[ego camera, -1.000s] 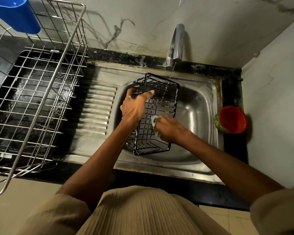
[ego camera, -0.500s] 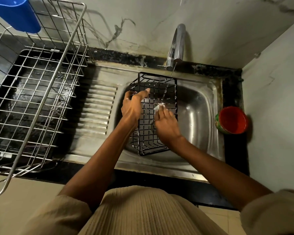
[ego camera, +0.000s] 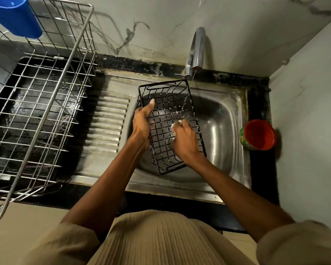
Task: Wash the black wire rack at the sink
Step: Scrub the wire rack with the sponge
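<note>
The black wire rack (ego camera: 166, 104) is held tilted over the steel sink bowl (ego camera: 222, 123), its handle end up near the tap. My left hand (ego camera: 141, 123) grips the rack's left rim. My right hand (ego camera: 185, 140) rests inside the rack, closed on a small pale soapy scrubber (ego camera: 174, 127) pressed against the wires. A thin stream of water falls from the chrome tap (ego camera: 196, 52) onto the rack's upper right part.
A large silver dish rack (ego camera: 46, 104) stands on the counter at left, with a blue container (ego camera: 13, 16) at its top corner. A ribbed drainboard (ego camera: 107, 127) lies between it and the bowl. A red cup (ego camera: 259, 134) sits right of the sink by the wall.
The rack has turned flatter toward me and shifted slightly. My right hand has moved along the rack's wires with the scrubber, first up and then back down a little.
</note>
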`<state>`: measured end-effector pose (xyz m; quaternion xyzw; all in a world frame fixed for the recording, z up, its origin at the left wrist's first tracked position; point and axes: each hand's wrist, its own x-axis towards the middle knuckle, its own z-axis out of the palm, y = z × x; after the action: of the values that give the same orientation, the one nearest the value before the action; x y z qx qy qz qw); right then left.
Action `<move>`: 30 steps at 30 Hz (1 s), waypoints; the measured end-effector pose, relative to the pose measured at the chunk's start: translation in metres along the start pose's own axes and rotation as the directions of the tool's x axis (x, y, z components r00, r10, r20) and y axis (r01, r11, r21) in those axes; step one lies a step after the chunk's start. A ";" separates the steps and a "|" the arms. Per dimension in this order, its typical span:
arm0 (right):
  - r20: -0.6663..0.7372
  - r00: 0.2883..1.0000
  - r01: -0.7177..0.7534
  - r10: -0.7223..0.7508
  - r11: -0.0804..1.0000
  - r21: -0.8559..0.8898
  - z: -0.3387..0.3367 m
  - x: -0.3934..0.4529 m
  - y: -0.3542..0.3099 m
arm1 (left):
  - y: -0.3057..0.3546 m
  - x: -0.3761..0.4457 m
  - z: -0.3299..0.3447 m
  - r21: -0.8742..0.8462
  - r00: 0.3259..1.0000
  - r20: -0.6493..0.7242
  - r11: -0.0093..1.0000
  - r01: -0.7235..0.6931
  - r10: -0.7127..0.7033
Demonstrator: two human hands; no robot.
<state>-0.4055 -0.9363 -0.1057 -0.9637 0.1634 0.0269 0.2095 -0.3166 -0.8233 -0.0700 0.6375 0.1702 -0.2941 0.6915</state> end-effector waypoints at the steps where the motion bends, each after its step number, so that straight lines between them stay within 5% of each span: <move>1: 0.013 0.999 0.029 -0.030 0.994 0.103 0.002 -0.003 -0.002 | -0.002 0.003 -0.002 0.004 1.000 -0.002 1.000 0.000 0.000; 4: 0.124 0.964 0.194 -0.237 0.938 0.288 0.004 -0.014 -0.019 | -0.006 0.001 -0.004 -0.045 0.999 0.029 0.998 0.039 -0.037; 6: 0.109 0.973 0.161 -0.205 0.934 0.319 0.004 -0.014 -0.021 | -0.010 -0.001 -0.002 -0.074 0.997 0.046 0.996 0.057 -0.054; 10: -0.026 0.999 -0.023 0.023 0.999 0.027 0.002 0.001 0.001 | -0.007 -0.004 -0.002 -0.101 0.997 0.057 0.994 0.050 -0.045; 13: 0.026 0.998 0.067 -0.065 0.996 -0.054 0.005 -0.008 -0.006 | -0.008 0.001 0.000 -0.128 0.999 0.017 0.991 0.035 -0.033; 17: 0.076 0.948 0.311 -0.309 0.951 -0.007 0.010 -0.021 -0.018 | -0.010 -0.001 0.004 -0.139 1.000 0.005 0.990 0.026 -0.026; 20: 0.078 0.987 0.117 -0.140 0.961 0.250 -0.001 -0.002 -0.014 | -0.014 -0.004 0.004 -0.108 1.000 -0.006 0.994 0.006 -0.006; 22: 0.114 0.991 -0.126 0.069 0.758 0.640 -0.019 0.018 -0.015 | -0.016 -0.003 0.002 -0.058 1.000 -0.024 0.998 -0.006 0.004; 24: 0.269 0.940 -0.309 0.209 0.193 0.931 -0.043 0.036 -0.022 | -0.011 -0.011 0.003 -0.030 1.000 0.004 0.999 0.016 -0.016; 26: 0.434 0.887 -0.356 0.159 -0.365 0.860 -0.057 0.049 -0.024 | -0.010 -0.015 0.004 -0.038 0.997 0.061 0.998 0.041 -0.039; 27: 0.450 0.883 -0.356 0.130 -0.438 0.825 -0.058 0.053 -0.023 | -0.013 -0.013 0.004 -0.055 0.996 0.076 0.997 0.053 -0.049; 28: 0.423 0.897 -0.360 0.127 -0.347 0.866 -0.056 0.054 -0.021 | -0.014 -0.012 0.004 -0.062 0.996 0.078 0.996 0.057 -0.052; 29: 0.341 0.927 -0.339 0.156 -0.039 0.940 -0.053 0.053 -0.019 | -0.015 -0.012 0.005 -0.051 0.996 0.077 0.997 0.054 -0.050; 30: 0.202 0.966 -0.252 0.159 0.433 0.866 -0.047 0.049 -0.015 | -0.017 -0.008 0.007 -0.037 0.996 0.064 0.998 0.057 -0.055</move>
<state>-0.3549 -0.9580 -0.0633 -0.6847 0.2599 0.0067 0.6809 -0.3347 -0.8285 -0.0778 0.6093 0.1720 -0.3298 0.7003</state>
